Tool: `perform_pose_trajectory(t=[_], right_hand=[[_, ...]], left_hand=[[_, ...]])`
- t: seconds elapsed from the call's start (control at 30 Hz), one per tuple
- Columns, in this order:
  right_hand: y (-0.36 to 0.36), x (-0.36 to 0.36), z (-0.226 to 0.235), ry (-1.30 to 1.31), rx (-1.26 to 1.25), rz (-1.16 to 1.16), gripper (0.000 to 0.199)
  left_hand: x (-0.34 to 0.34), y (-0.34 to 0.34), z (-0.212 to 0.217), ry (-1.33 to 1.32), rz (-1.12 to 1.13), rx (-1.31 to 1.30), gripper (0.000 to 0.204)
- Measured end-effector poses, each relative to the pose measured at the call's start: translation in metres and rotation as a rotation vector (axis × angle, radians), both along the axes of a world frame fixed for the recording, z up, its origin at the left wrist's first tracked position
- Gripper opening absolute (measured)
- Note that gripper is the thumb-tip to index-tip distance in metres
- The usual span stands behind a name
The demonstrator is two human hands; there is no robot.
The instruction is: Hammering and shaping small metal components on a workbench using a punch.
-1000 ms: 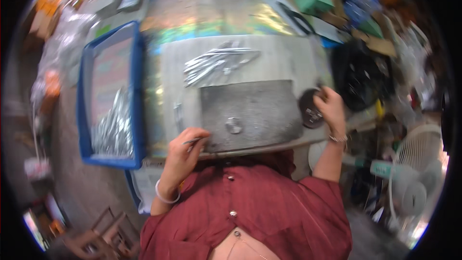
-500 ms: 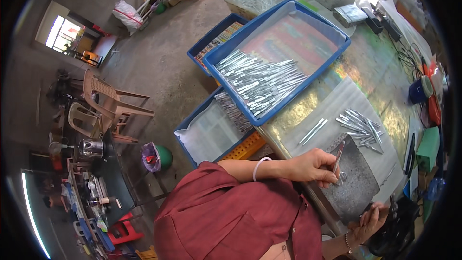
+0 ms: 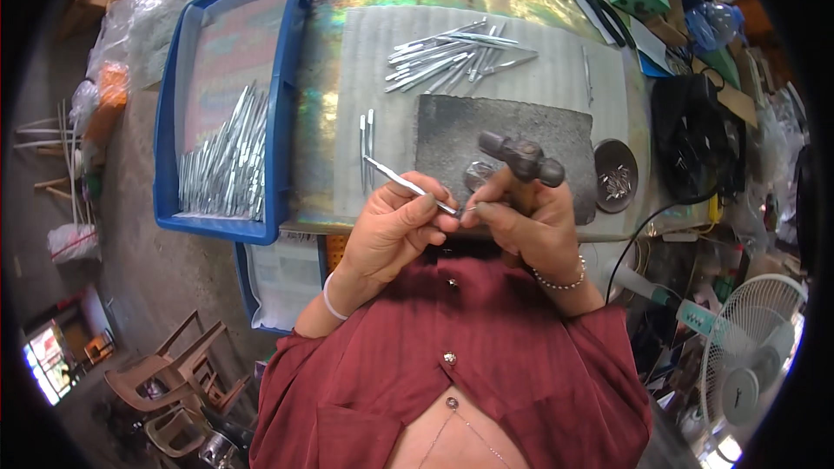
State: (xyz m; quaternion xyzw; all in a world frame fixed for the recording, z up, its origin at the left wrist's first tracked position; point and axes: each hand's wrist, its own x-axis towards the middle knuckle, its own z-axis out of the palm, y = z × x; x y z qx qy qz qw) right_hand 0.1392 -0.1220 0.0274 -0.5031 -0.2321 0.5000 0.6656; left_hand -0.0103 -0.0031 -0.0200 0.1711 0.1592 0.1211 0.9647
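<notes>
Left hand (image 3: 395,226) pinches metal strip (image 3: 408,184); right hand (image 3: 526,221) grips hammer (image 3: 521,156). Best steady both above dark anvil block (image 3: 504,135).

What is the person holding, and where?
Left hand pinches a thin metal strip at its near end; right hand grips a hammer by the handle.

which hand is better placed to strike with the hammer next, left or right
Right, probably. The right hand already holds the dark-headed hammer above the dark grey pad, while the left hand grips the thin silver metal tool, so it seems suited to steadying rather than striking.
</notes>
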Motion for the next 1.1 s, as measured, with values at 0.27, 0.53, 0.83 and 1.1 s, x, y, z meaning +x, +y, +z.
perform_pose_trajectory(t=[0.27, 0.53, 0.83, 1.1], right_hand=[[-0.009, -0.005, -0.002, -0.257, -0.096, 0.042, 0.008], [-0.003, -0.018, -0.001, -0.306, -0.099, -0.136, 0.008], [-0.003, -0.022, -0.026, -1.041, 0.044, -0.250, 0.014], [-0.003, -0.005, -0.029, -0.537, 0.015, -0.110, 0.037]], left_hand=[[0.005, -0.013, -0.003, -0.024, -0.001, -0.161, 0.016], [0.005, -0.017, -0.001, 0.019, 0.024, -0.268, 0.018], [0.013, -0.020, -0.003, -0.013, 0.016, -0.332, 0.015], [0.007, -0.016, -0.002, 0.008, 0.033, -0.310, 0.014]])
